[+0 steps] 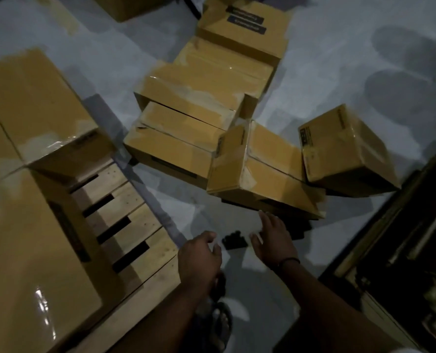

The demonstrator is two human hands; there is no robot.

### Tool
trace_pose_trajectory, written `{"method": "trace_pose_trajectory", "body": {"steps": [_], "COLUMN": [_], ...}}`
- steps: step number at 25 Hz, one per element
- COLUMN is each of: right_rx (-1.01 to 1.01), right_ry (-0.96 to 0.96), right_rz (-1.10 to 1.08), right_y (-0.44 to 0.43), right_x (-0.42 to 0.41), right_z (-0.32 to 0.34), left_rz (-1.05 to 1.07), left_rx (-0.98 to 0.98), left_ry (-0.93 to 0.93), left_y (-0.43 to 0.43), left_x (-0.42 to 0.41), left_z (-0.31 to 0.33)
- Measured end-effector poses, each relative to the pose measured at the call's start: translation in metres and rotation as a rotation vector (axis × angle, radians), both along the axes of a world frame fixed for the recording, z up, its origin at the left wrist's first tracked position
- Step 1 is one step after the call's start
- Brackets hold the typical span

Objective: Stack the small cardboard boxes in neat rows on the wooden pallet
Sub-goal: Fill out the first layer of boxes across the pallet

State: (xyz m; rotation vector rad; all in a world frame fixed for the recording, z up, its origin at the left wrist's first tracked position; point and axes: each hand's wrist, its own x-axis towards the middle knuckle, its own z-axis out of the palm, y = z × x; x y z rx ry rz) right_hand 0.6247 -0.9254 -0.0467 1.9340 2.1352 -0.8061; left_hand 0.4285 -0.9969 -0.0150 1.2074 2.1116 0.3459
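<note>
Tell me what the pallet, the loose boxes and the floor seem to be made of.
Pallet: pale bare wood, by its gapped slats and nail dots. Boxes: brown cardboard, sealed with glossy clear tape that glints. Floor: smooth grey, perhaps painted concrete or tile; too dim to tell.

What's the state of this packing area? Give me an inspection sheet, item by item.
Surface: pale grey floor, dark patches.
Job's things: slatted wooden pallet, partly bare; taped brown cardboard boxes stacked on it; untidy pile of brown boxes on the floor; one tilted box at right.
Clutter: small black object on the floor.
Grippers: left hand and right hand open, empty, near the pile.
Cables: nothing seen.
Surroundings: dark framed structure at right; dim light.
</note>
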Motion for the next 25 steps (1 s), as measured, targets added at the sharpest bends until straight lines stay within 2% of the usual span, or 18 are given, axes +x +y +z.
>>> {"method": "trace_pose_trajectory", "body": {"steps": [3, 6, 8, 12, 15, 19, 22, 25], "right_rx": [-0.039, -0.045, 0.001, 0.107, 0.083, 0.056, -0.067, -0.175], "right_ry": [0.035, 0.034, 0.040, 0.002, -0.008, -0.013, -0.119, -0.124], "right_rz": [-0.080, -0.046, -0.072, -0.040, -0.045, 0.084, 0.111, 0.117], "right_y": [0.026, 0.066, 0.116, 0.210, 0.254, 0.302, 0.336, 0.365], "right_x": [0.020, 0.026, 0.028, 0.028, 0.025, 0.037, 0.052, 0.065], "right_z": [-0.018, -0.022, -0.021, -0.038, -0.052, -0.075, -0.093, -0.106], "left_rz": [0.044, 0.113, 0.129, 0.319, 0.383, 0.660, 0.858, 1.000], "left_rx": [-0.082, -0.127, -0.207, -0.312, -0.407, -0.404, -0.473, -0.436], "left_ry": [-0.126, -0.224, -0.370, -0.580, -0.716, -0.741, -0.771, -0.750], "left_y": [0.029, 0.057, 0.095, 0.160, 0.194, 0.220, 0.230, 0.238], "left_x": [0.033, 0.054, 0.070, 0.101, 0.126, 0.144, 0.143, 0.155], "left_z": [-0.023, -0.040, -0.046, -0.065, -0.084, -0.120, -0.141, -0.142]}}
